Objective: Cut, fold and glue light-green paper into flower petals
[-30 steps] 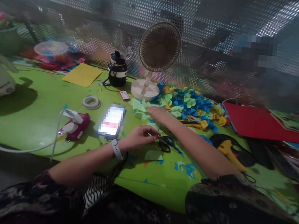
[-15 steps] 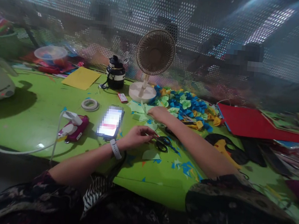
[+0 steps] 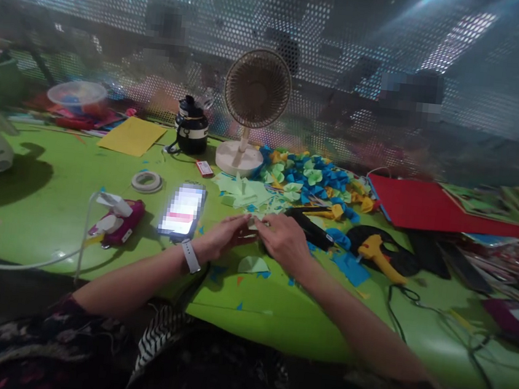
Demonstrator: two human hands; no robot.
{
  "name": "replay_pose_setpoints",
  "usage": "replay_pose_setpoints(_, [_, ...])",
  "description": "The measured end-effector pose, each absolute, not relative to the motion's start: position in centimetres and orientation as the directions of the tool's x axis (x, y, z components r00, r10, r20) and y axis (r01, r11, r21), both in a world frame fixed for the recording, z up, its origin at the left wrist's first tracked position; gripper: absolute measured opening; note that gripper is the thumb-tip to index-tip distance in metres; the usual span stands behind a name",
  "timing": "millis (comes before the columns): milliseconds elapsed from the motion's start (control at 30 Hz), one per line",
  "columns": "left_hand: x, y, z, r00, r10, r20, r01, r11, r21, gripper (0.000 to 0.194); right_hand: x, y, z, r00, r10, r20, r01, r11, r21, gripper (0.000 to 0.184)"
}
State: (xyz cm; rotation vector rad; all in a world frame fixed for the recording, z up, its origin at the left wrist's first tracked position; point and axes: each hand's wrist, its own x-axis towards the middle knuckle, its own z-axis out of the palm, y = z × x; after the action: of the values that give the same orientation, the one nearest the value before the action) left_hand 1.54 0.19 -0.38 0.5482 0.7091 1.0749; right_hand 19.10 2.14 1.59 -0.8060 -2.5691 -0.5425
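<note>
My left hand (image 3: 232, 235), with a pale watch strap at the wrist, is closed at the fingertips. My right hand (image 3: 285, 240) meets it from the right, thumb and fingers pinched together. Between the fingertips shows a small pale green piece of paper (image 3: 255, 221), partly covered by the fingers. Just beyond the hands lie pale green paper pieces (image 3: 245, 193). A cut pale green paper piece (image 3: 253, 265) rests on the table nearer to me, below the hands. Behind them spreads a heap of blue, green and yellow paper flowers (image 3: 312, 178).
On the green table (image 3: 68, 199) are a phone (image 3: 182, 210), a tape roll (image 3: 146, 181), a purple power adapter (image 3: 120, 223), a fan (image 3: 257, 89) and a black jug (image 3: 192, 128). To the right lie a black stapler-like tool (image 3: 314, 228), a yellow glue gun (image 3: 380, 257) and red sheets (image 3: 425, 206).
My right hand has drawn back from the green paper pieces towards me and now meets my left hand. The scissors seen beside my left hand are now hidden. The view has shifted slightly.
</note>
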Motion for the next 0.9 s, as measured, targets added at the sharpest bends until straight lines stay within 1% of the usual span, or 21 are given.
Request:
replay_pose_setpoints(67, [1.5,0.2,-0.5,0.261,0.928,-0.265,-0.591,0.37,0.717,0.011,19.7,2.3,1.5,-0.752,0.433,0.496,0.575,0.799,0.174,0.022])
replay_pose_setpoints(133, [1.3,0.2,-0.6,0.244,0.927,-0.285,-0.576,0.374,0.726,0.011,20.2,2.4,1.4,-0.708,0.45,0.545,0.565,0.823,0.055,0.02])
replay_pose_setpoints(267, [1.2,0.1,-0.6,0.278,0.923,-0.265,-0.527,0.377,0.761,0.018,20.6,2.3,1.1,-0.553,0.555,0.622,0.488,0.82,-0.299,0.016])
replay_pose_setpoints(367, [1.2,-0.3,-0.5,0.305,0.928,-0.215,-0.497,0.348,0.795,0.025,20.4,1.9,0.9,-0.459,0.656,0.599,0.397,0.755,-0.522,0.012])
replay_pose_setpoints(467, [1.3,-0.7,-0.3,0.363,0.919,-0.154,-0.473,0.324,0.819,0.036,20.3,1.6,0.9,-0.4,0.738,0.544,0.335,0.67,-0.662,0.011])
replay_pose_setpoints(567, [1.4,-0.9,-0.3,0.374,0.923,-0.092,-0.415,0.255,0.874,0.037,20.2,1.4,0.9,-0.367,0.779,0.508,0.321,0.619,-0.717,0.012])
replay_pose_setpoints(667, [1.5,-1.0,-0.3,0.356,0.933,-0.053,-0.333,0.18,0.926,0.032,20.2,1.3,0.8,-0.356,0.797,0.488,0.339,0.597,-0.727,0.012])
replay_pose_setpoints(900, [1.6,-0.8,-0.7,0.355,0.934,-0.043,-0.317,0.163,0.934,0.03,20.0,1.3,0.9,-0.354,0.807,0.472,0.353,0.583,-0.732,0.012])
